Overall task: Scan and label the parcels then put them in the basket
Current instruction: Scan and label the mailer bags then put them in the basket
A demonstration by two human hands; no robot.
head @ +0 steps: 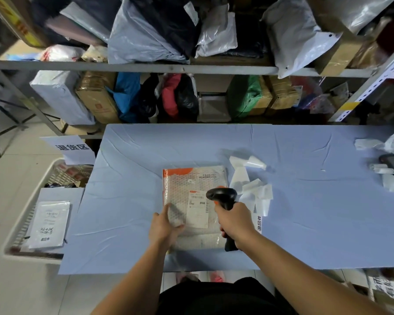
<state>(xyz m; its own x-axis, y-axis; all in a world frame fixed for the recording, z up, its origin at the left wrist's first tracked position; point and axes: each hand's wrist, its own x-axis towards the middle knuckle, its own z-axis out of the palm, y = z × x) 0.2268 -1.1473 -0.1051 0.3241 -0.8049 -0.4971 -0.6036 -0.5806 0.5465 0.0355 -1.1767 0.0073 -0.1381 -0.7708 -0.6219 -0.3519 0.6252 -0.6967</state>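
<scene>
A flat bubble-mailer parcel [187,189] with an orange top edge and a white shipping label lies on the blue table [305,212] in front of me. My left hand [165,226] holds the parcel's lower left part, thumb on top. My right hand [233,220] grips a black barcode scanner [223,196], whose head points at the label from the right. The white basket [16,233] stands on the floor left of the table, with a white parcel [50,223] lying in it.
Loose white label strips [253,189] lie right of the parcel. A dark device [391,161] and more labels sit at the table's right edge. Shelves [146,67] packed with bags and boxes stand behind the table. A paper sign [71,147] hangs above the basket.
</scene>
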